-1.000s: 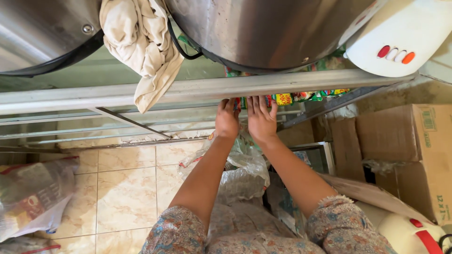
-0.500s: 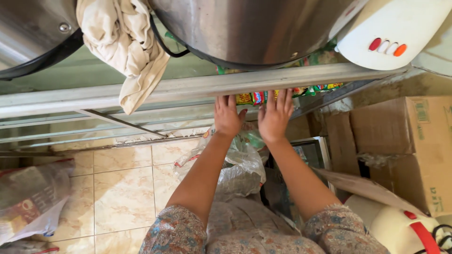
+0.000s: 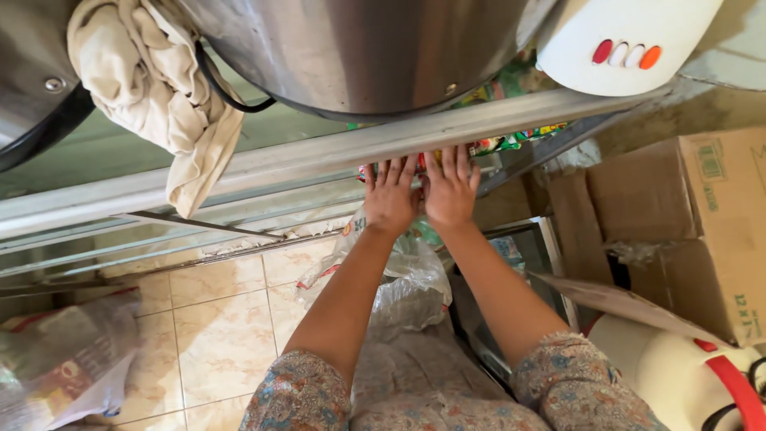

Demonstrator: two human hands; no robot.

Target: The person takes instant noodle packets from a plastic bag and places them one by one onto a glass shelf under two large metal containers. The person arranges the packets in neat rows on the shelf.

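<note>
At the far left a clear plastic bag (image 3: 64, 351) lies on the tiled floor (image 3: 223, 335), and a cream cloth (image 3: 152, 88) hangs off a steel pot (image 3: 359, 48) on the metal shelf (image 3: 319, 156). Under that shelf rail, the left hand (image 3: 391, 199) and right hand (image 3: 449, 191) lie side by side, fingers spread flat against a row of colourful packets (image 3: 495, 144) tucked on the lower level. Neither grip is clenched; both are open, pressing rather than holding. The packets look light, soft and crinkly, likely slippery, best taken by their edges. Right of them stand a white appliance (image 3: 630, 40) and cardboard boxes (image 3: 686, 215).
</note>
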